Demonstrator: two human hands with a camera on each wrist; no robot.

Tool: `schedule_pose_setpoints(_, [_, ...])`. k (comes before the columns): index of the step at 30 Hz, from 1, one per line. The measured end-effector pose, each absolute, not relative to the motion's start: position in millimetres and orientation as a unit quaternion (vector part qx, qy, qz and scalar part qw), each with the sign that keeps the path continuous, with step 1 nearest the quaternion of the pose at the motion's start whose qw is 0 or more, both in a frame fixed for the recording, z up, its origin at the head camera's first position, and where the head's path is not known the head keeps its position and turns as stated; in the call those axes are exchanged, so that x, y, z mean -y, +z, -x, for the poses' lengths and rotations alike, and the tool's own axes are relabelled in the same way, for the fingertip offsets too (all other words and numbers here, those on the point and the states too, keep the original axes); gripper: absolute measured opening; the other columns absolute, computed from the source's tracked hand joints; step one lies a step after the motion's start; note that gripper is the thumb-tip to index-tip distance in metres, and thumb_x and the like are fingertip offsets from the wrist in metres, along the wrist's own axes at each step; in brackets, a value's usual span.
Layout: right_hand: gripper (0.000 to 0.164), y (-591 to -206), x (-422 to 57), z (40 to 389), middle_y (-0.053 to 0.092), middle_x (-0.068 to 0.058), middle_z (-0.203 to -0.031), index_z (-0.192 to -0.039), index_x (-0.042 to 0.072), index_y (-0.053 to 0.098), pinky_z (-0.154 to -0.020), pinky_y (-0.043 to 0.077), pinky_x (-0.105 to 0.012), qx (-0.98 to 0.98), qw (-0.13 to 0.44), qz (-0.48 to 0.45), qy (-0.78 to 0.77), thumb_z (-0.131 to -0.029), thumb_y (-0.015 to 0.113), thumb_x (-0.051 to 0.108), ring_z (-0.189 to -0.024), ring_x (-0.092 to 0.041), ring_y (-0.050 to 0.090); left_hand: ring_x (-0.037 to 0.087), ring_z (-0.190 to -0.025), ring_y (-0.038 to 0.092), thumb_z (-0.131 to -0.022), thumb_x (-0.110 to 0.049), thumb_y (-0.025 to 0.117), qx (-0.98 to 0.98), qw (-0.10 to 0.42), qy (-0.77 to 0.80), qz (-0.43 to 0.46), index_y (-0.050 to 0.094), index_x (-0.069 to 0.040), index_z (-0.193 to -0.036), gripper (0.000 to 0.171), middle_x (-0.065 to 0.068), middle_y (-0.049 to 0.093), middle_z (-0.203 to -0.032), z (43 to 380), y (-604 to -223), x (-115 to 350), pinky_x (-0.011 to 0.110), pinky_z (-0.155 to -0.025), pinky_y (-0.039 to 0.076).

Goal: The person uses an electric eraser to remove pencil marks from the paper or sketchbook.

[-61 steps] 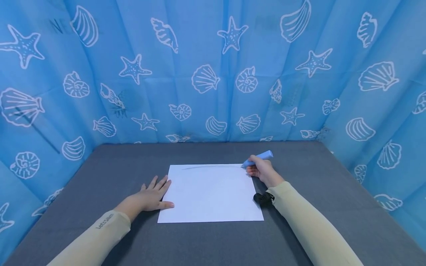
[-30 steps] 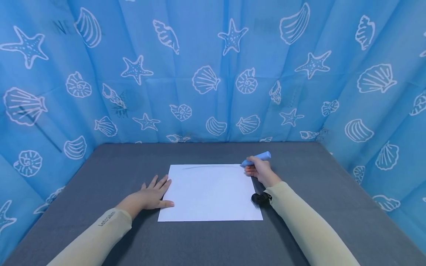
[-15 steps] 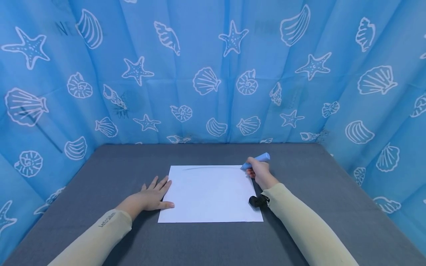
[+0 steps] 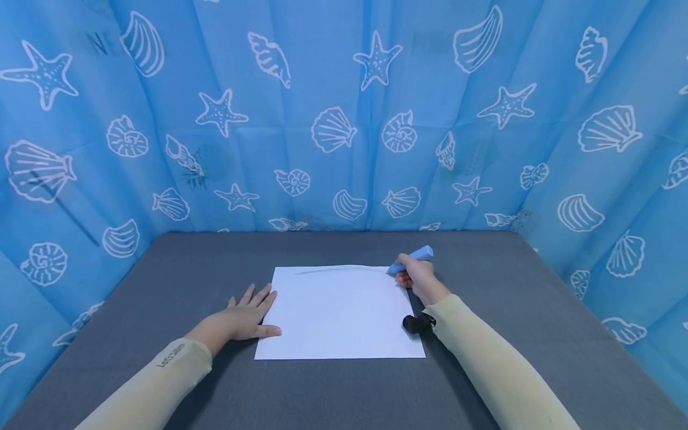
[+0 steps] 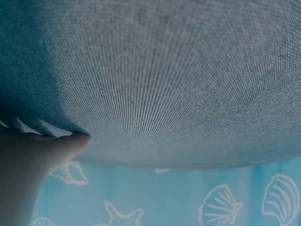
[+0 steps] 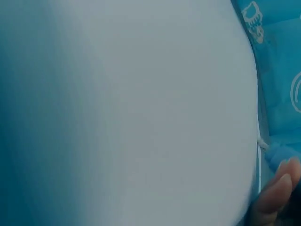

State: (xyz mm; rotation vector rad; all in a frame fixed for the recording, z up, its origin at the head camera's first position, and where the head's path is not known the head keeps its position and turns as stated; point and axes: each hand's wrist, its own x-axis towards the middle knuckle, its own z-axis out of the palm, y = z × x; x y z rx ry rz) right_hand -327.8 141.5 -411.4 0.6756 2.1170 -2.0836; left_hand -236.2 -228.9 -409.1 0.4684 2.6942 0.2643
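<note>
A white sheet of paper lies on the grey cloth. My left hand rests flat with fingers spread over its left edge; the left wrist view catches only part of that hand against the cloth. My right hand pinches a thick blue marker, which leans with its tip at the paper's far right corner. Near the far edge runs a faint thin line. In the right wrist view, fingertips hold the marker beside the paper's edge; the rest of the hand is cut off.
The grey cloth-covered table surrounds the paper. A blue curtain with white shells and starfish hangs behind it and at both sides. A black device is worn at the right wrist, over the paper's right edge.
The right hand and marker have shifted slightly left and nearer, with the tip staying by the far right corner. The paper's far edge now bows up a little. The left hand stays in place.
</note>
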Motion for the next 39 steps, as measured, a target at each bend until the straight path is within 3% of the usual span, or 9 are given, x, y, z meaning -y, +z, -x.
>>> schedule_pose_setpoints(6, [0.027,-408.8,-144.1,326.7,0.056,-0.004,-0.061,-0.093,-0.004,0.055,-0.05,0.049,-0.021,-0.641,0.058,-0.22,-0.733,-0.096,0.057,0.023,-0.05,-0.01,0.054,0.049,-0.143,0.0,-0.088,-0.067,0.052,-0.962,0.2,0.088,-0.163,0.018,-0.003,-0.154,0.098,0.02,0.008,-0.161,237.1,-410.4,228.6,0.073,-0.104,0.006])
schedule_pose_setpoints(11, [0.026,-406.7,-148.0,326.1,0.061,-0.006,-0.068,-0.103,-0.005,0.057,-0.057,0.053,-0.023,-0.629,0.09,-0.2,-0.746,-0.096,0.058,0.021,-0.056,-0.012,0.061,0.05,-0.143,0.0,-0.088,-0.066,0.053,-0.962,0.199,0.09,-0.165,0.019,-0.002,-0.154,0.098,0.021,0.009,-0.16,237.0,-408.6,227.5,0.073,-0.104,0.006])
schedule_pose_setpoints(21, [0.019,-408.8,-147.5,329.0,0.054,-0.003,-0.056,-0.08,-0.001,0.056,-0.045,0.043,-0.02,-0.657,0.056,-0.226,-0.717,-0.089,0.058,0.015,-0.047,-0.01,0.048,0.049,-0.143,-0.001,-0.089,-0.066,0.052,-0.962,0.198,0.089,-0.167,0.018,-0.003,-0.154,0.098,0.02,0.008,-0.161,237.7,-409.2,227.4,0.073,-0.104,0.005])
schedule_pose_setpoints(39, [0.019,-410.7,-144.8,328.5,0.052,-0.002,-0.057,-0.081,-0.001,0.055,-0.047,0.045,-0.02,-0.692,0.069,-0.21,-0.687,-0.089,0.058,0.016,-0.047,-0.009,0.049,0.049,-0.143,0.0,-0.089,-0.066,0.052,-0.962,0.196,0.092,-0.167,0.019,-0.003,-0.154,0.097,0.02,0.008,-0.161,236.5,-411.0,229.8,0.073,-0.105,0.005])
